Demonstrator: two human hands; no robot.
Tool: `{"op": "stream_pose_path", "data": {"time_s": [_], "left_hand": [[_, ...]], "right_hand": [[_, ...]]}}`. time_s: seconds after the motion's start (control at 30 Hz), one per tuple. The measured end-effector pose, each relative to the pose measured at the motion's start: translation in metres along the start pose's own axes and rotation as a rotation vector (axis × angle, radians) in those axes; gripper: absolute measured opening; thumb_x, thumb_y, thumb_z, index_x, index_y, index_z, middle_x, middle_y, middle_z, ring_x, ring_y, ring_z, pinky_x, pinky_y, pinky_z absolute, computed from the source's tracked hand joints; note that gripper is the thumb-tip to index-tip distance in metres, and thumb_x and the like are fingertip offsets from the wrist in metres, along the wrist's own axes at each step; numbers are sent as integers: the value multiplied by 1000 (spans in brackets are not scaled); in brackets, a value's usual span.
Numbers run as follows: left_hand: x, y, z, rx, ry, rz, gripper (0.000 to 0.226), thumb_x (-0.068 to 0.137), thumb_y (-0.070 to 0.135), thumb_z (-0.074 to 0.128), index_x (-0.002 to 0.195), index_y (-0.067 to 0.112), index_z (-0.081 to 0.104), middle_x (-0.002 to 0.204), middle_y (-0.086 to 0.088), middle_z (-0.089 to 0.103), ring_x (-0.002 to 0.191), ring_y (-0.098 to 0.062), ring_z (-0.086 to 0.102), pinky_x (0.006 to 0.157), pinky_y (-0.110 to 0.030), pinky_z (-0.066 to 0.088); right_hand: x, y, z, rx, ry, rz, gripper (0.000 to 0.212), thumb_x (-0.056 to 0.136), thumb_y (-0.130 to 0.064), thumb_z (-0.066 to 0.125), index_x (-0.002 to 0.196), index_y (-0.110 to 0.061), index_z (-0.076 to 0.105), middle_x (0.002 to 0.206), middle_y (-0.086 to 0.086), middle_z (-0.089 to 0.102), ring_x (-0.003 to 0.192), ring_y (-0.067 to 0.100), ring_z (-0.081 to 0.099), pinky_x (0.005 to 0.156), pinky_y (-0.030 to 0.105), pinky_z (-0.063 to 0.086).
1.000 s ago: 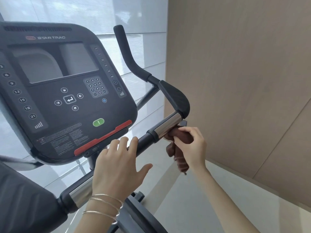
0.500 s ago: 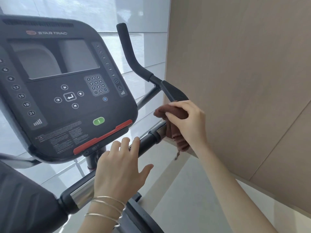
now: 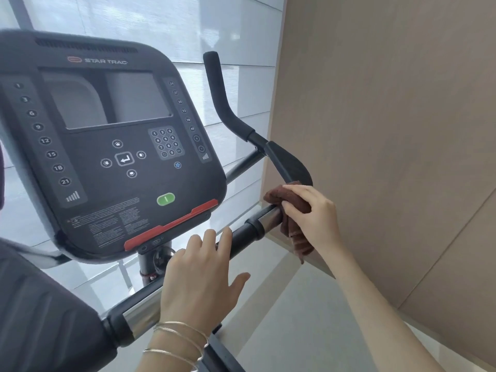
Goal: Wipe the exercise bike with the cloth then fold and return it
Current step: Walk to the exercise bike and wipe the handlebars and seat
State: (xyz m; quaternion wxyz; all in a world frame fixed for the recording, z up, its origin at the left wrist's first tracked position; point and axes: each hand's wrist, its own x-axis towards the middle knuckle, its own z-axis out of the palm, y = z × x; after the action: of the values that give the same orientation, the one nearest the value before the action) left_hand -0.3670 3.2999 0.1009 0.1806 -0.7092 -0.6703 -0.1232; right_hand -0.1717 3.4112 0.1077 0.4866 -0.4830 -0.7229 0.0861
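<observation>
Head view, wiping step in hand. The right hand point(image 3: 314, 213), centre right of the frame, is closed round a bunched brown cloth point(image 3: 291, 201), with the fingers curled over its top. The cloth is pressed against the handlebar point(image 3: 268, 218) where the chrome section meets the black elbow pad point(image 3: 287, 165). A loose tail of cloth hangs below the bar.

The left hand point(image 3: 198, 285), lower centre, holds nothing. Its fingers are laid nearly straight over the black grip of the same bar and its thumb is spread out to the side. It is judged to be steadying the exercise bike point(image 3: 147, 260). Thin bangles point(image 3: 177, 339) are worn at that wrist.

The task is judged to be in its early or middle part, since neither folding nor returning has begun. The next move calls for the cloth to be drawn along the chrome section, or up over the pad towards the upright grip point(image 3: 217, 84), with pressure kept on the bar. The console point(image 3: 120, 157), upper left, is not touched by either hand. Whether it has been wiped cannot be told. A tan wall panel point(image 3: 389, 130) stands close behind the right hand.
</observation>
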Motion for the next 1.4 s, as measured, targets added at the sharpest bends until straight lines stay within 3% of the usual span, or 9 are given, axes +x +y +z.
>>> {"op": "stream_pose_path", "data": {"time_s": [0.27, 0.37, 0.53, 0.67, 0.87, 1.03, 1.2, 1.3, 1.4], "left_hand": [[0, 0, 4, -21, 10, 6, 70, 82, 70, 35, 137, 28, 19, 117, 8, 50, 97, -13, 50, 64, -23, 30], [0, 0, 5, -21, 11, 7, 71, 82, 69, 36, 137, 28, 20, 119, 7, 51, 98, -13, 51, 65, -23, 32], [1, -1, 4, -21, -1, -1, 72, 82, 70, 35, 139, 28, 19, 121, 5, 51, 98, -14, 51, 65, -24, 34], [0, 0, 5, -6, 11, -5, 74, 80, 75, 26, 135, 27, 25, 115, 5, 53, 94, -15, 52, 62, -26, 34], [0, -1, 8, 7, 55, 4, 80, 77, 78, 14, 137, 27, 28, 111, 6, 56, 89, -14, 52, 60, -25, 33], [0, -1, 5, 19, 56, -3, 76, 78, 77, 19, 135, 27, 29, 110, 7, 55, 89, -14, 52, 59, -26, 32], [0, -2, 6, 21, 57, 8, 73, 80, 76, 21, 134, 27, 28, 109, 7, 54, 89, -15, 52, 57, -26, 34], [0, -3, 6, 38, 70, 18, 73, 81, 75, 23, 135, 27, 28, 108, 7, 54, 89, -15, 52, 57, -26, 33], [1, -2, 6, 36, 67, 9, 70, 81, 73, 27, 132, 26, 33, 104, 6, 55, 88, -17, 54, 57, -27, 34]], "right_hand": [[-38, -21, 34, 13, 180, -79, 30, 82, -21, 69, 111, -16, 67, 108, -1, 69, 102, 16, 59, 96, 31, 45], [-32, -19, 28, -9, 125, -132, 25, 84, -22, 66, 108, -16, 68, 106, 0, 70, 101, 18, 62, 94, 32, 49], [7, -10, 6, -63, 43, -3, 18, 84, -20, 66, 98, -29, 70, 99, -11, 69, 92, 11, 61, 80, 35, 55], [-3, -20, 21, -48, 175, 40, 14, 80, -21, 67, 91, -28, 71, 91, -18, 65, 88, 9, 57, 80, 34, 53], [-25, -27, 35, 5, 131, -139, 25, 81, -32, 62, 101, -21, 71, 98, -5, 72, 94, 7, 57, 85, 14, 42], [1, -6, 18, -31, 130, -3, 18, 82, -15, 65, 94, -27, 71, 95, -16, 66, 92, 11, 57, 79, 21, 43], [-23, 2, 21, 46, 263, 54, 24, 83, -12, 66, 105, -20, 69, 106, -4, 70, 96, 15, 61, 85, 21, 47], [-50, 8, 22, 171, 290, 176, 27, 82, -10, 68, 108, -11, 69, 105, -1, 71, 96, 13, 65, 83, 8, 49], [-73, 5, 21, 225, 211, 235, 27, 80, -12, 70, 107, -15, 69, 99, -9, 69, 90, 2, 64, 77, 2, 47]]}}
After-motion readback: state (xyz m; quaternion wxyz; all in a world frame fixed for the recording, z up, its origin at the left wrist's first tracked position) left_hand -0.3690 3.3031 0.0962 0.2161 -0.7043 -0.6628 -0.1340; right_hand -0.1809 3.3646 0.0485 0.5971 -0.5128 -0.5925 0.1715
